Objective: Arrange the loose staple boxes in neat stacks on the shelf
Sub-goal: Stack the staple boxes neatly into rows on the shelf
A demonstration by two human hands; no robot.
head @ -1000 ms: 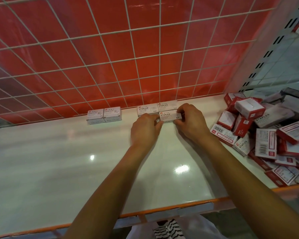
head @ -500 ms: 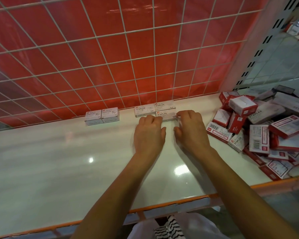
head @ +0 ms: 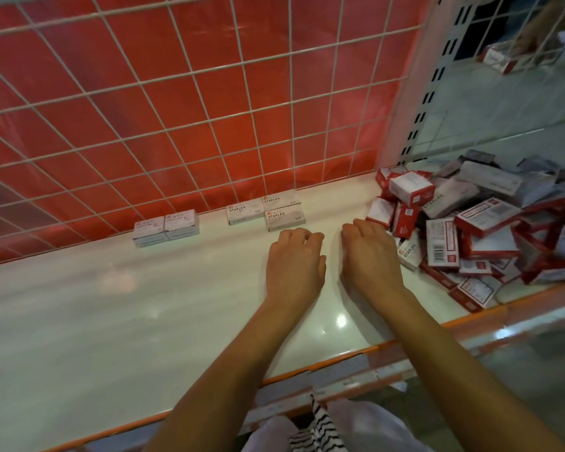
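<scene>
Shelf [head: 111, 305] — white, with a wire grid [head: 177, 109] behind it.
Three boxes [head: 266, 210]: flat by the grid, touching, one in front of the right-hand one.
Pair [head: 166, 227]: further left, side by side.
Pile [head: 470, 230]: jumbled at the right end.
Left hand [head: 296, 259], right hand [head: 369, 256] — palms down, fingers slack, holding nothing, just short of the three boxes.

"STAPLES" read on tops of three white boxes [head: 284, 216] just beyond left hand [head: 296, 262]. Same word, turned sideways, on loose white box [head: 409, 252] just beside right hand [head: 369, 256]. Barcode label [head: 439, 252] alongside, digits illegible.
</scene>
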